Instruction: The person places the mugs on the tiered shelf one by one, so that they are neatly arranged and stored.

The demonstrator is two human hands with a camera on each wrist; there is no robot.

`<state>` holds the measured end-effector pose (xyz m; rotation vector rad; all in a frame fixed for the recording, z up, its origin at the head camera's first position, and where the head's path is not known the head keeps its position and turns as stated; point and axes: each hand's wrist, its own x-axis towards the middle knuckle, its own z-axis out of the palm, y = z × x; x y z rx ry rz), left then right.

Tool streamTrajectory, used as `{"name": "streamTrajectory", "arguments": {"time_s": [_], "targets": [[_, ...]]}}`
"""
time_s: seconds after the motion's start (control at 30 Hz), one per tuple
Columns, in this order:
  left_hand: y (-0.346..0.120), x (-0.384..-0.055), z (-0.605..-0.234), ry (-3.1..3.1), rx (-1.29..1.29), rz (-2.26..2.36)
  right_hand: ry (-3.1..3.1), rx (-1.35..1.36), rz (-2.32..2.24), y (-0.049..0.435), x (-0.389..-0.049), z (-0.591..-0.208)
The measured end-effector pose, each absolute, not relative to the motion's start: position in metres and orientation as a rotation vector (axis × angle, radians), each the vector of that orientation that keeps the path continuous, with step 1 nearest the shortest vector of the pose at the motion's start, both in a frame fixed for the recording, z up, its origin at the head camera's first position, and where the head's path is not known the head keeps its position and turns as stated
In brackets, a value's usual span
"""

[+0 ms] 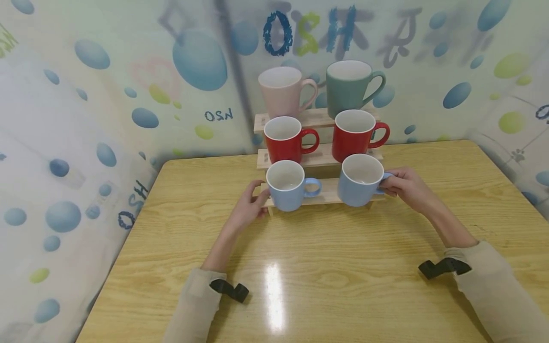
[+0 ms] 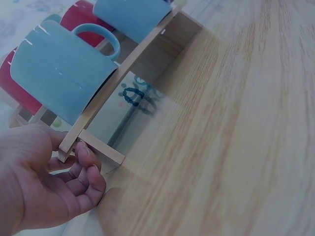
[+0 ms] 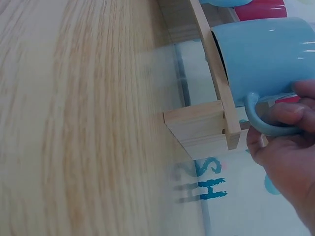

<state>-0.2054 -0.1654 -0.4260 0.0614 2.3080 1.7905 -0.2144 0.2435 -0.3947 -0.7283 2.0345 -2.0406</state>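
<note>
A three-step wooden rack (image 1: 323,193) holds several mugs in pairs. My left hand (image 1: 250,205) grips the left end of its lowest step; in the left wrist view the thumb is above the board's end and the fingers curl below it. Beside that hand stands the left light blue mug (image 1: 288,196), its handle pointing right. My right hand (image 1: 405,188) holds the right light blue mug (image 1: 358,188) by its handle (image 3: 270,129), with fingers curled around it. This mug is upright at the right end of the lowest step. Both blue mugs look empty inside.
Two red mugs (image 1: 284,145) stand on the middle step. On the top step are a pink mug (image 1: 280,93) and a green mug (image 1: 348,90), close to the patterned wall (image 1: 184,119). The wooden table (image 1: 326,281) extends in front of the rack.
</note>
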Motion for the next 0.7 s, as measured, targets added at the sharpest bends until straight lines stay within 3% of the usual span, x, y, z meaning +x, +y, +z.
{"name": "streamTrajectory", "arguments": {"time_s": [0.7], "targets": [[-0.1619,-0.2022,-0.4169,2.288,0.038,1.770,2.199,-0.781,-1.938,0.2442,-0.2197,-0.3984]]}}
